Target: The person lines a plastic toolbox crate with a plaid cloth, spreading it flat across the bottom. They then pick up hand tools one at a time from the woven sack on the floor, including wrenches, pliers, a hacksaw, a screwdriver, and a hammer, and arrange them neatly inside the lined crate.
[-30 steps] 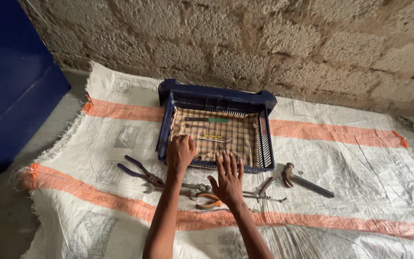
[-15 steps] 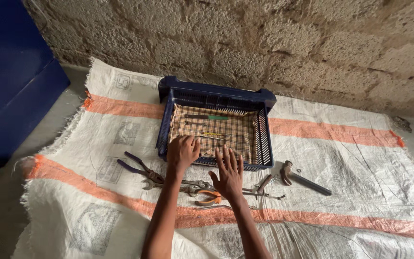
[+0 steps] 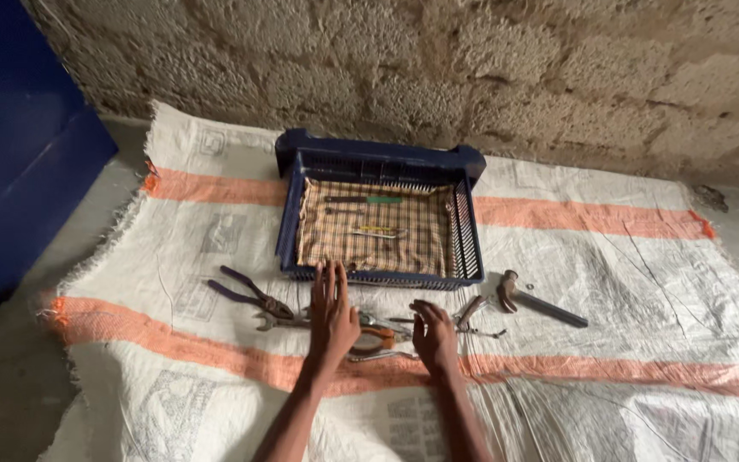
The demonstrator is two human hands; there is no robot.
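Observation:
My left hand (image 3: 332, 315) lies flat with fingers stretched out, just in front of the blue plastic crate (image 3: 465, 244) and over a heap of hand tools (image 3: 378, 334). My right hand (image 3: 434, 335) hovers over the same heap, fingers bent downward, touching the tools; I cannot tell if it grips one. The crate is lined with a checked cloth (image 3: 404, 248) and holds a few slim tools (image 3: 369, 200). Purple-handled pliers (image 3: 250, 295) lie left of my left hand. A hammer (image 3: 536, 301) lies right of my right hand.
Everything rests on a white woven sack mat (image 3: 173, 257) with orange stripes, spread on a concrete floor. A rough block wall (image 3: 472, 68) stands behind the crate. A blue panel (image 3: 10, 154) leans at the far left.
Both hands have drawn back from the crate's front rim toward me and now sit over the tool heap. The view has shifted slightly.

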